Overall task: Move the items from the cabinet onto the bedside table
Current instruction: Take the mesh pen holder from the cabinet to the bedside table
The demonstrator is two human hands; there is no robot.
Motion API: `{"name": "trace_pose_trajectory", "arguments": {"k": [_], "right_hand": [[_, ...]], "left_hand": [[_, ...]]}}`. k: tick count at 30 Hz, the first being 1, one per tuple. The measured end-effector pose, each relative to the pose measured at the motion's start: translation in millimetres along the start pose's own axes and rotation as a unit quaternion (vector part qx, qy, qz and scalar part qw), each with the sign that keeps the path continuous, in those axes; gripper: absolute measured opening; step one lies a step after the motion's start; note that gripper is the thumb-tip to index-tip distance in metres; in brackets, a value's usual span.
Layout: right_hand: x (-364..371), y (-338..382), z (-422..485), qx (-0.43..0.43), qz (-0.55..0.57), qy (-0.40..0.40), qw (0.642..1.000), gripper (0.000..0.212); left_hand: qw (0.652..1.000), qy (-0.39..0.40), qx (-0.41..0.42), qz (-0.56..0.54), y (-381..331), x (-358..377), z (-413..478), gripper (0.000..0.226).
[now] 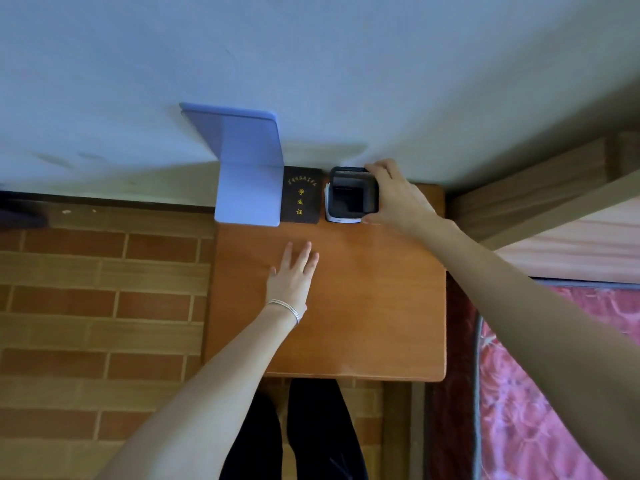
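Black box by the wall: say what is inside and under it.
Inside the black box, only a dark interior shows; contents cannot be told. Under it a white item peeks out at front and left, the rest covered.

Table (pixel 363 306) bears bookend (pixel 247 188), booklet (pixel 300 199), box (pixel 351 195).

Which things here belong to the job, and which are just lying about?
Job: bedside table, blue bookend, dark booklet, black container gripped by the right hand.
Just there: bed frame, red patterned bedding, brick-pattern floor, wall.
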State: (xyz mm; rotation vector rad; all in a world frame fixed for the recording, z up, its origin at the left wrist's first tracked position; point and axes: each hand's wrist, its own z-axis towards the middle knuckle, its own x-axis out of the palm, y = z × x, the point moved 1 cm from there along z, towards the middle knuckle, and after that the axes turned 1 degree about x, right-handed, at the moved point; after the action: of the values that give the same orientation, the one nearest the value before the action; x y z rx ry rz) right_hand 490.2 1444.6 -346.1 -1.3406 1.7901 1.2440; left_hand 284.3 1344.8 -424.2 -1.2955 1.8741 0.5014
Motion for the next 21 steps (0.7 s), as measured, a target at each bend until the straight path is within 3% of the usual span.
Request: {"name": "trace_pose_trajectory", "arguments": {"k": [8, 16, 21], "right_hand": [[12, 3, 8, 0.003, 0.042, -0.048, 0.998, 0.080], [13, 9, 9, 0.041, -0.025, -0.077, 0.996, 0.072], [24, 17, 7, 0.066, -0.001, -0.113, 0.991, 0.067]], "left_hand": [[1.000, -0.019, -0.015, -0.016, -1, 4, 3, 0.101], [0.999, -0.026, -0.019, -0.021, -1, 5, 2, 0.097], [0.999, -0.024, -0.020, -0.024, -1, 7, 3, 0.098]]}}
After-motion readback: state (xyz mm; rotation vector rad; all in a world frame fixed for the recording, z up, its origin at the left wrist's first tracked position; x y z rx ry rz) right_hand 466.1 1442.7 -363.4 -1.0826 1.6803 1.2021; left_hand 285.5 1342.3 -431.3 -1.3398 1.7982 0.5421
